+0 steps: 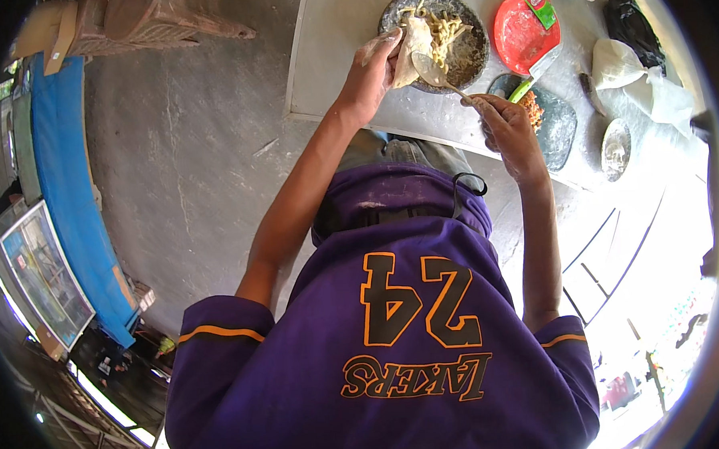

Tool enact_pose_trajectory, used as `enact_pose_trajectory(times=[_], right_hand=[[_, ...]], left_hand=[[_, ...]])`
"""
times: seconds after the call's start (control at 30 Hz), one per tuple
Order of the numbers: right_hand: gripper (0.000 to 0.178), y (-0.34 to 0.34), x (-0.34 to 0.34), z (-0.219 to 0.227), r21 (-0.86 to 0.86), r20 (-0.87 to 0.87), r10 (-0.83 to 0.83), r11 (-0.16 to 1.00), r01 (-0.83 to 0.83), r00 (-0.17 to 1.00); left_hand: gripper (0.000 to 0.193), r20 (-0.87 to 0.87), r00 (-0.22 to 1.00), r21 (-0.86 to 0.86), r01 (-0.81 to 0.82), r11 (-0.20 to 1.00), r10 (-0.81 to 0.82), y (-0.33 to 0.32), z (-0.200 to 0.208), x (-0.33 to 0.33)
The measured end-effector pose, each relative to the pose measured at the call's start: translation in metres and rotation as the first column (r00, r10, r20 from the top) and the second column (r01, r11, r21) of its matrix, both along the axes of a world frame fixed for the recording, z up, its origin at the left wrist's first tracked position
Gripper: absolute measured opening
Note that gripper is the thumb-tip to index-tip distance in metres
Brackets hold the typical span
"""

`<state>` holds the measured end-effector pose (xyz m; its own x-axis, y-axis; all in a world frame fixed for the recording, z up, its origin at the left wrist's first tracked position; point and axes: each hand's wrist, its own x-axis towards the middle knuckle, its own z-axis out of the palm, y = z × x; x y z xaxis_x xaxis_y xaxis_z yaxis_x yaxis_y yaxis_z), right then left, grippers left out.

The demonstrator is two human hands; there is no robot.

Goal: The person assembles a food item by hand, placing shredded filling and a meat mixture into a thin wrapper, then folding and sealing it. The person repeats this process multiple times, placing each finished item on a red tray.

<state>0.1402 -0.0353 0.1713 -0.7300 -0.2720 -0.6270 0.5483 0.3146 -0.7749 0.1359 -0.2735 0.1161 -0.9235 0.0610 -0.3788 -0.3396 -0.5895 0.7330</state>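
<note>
Over a dark stone bowl my left hand grips a pale, floury, flat piece, which looks like dough. Its fingers are closed on the near-left side of the piece. Pale yellow-green strips of food lie in the bowl, to the right of the dough. A metal spoon is in my right hand, fingers wrapped round its handle. The spoon's bowl is against or just above the dough's lower right side; I cannot tell which. Whitish dust covers parts of both hands.
Right of the bowl sits a red plate with a green packet. A green-handled knife lies by chopped reddish food on a dark slab. Farther right are plastic bags and an oval dish. The table edge is near.
</note>
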Motion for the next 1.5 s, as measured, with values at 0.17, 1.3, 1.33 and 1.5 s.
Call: enact_pose_trajectory(times=[0.17, 1.3, 1.33, 1.5], right_hand=[[0.025, 0.019, -0.015, 0.008, 0.143, -0.045, 0.124, 0.983, -0.116, 0.991], [0.022, 0.026, -0.089, 0.036, 0.318, -0.734, 0.386, 0.922, -0.219, 0.559], [0.022, 0.026, -0.087, 0.038, 0.318, -0.721, 0.405, 0.914, -0.250, 0.562], [0.022, 0.028, -0.088, 0.031, 0.253, -0.723, 0.417, 0.902, -0.350, 0.552]], left_hand=[[0.038, -0.002, 0.999, -0.012, 0.054, 0.998, -0.054, -0.002, -0.002, -0.001], [0.053, 0.095, 0.965, -0.016, -0.245, 0.969, 0.245, 0.031, 0.005, 0.008], [0.051, 0.055, 0.968, -0.003, -0.244, 0.970, 0.244, 0.031, 0.007, 0.007], [0.050, 0.033, 0.973, -0.007, -0.227, 0.974, 0.227, 0.028, 0.022, 0.002]])
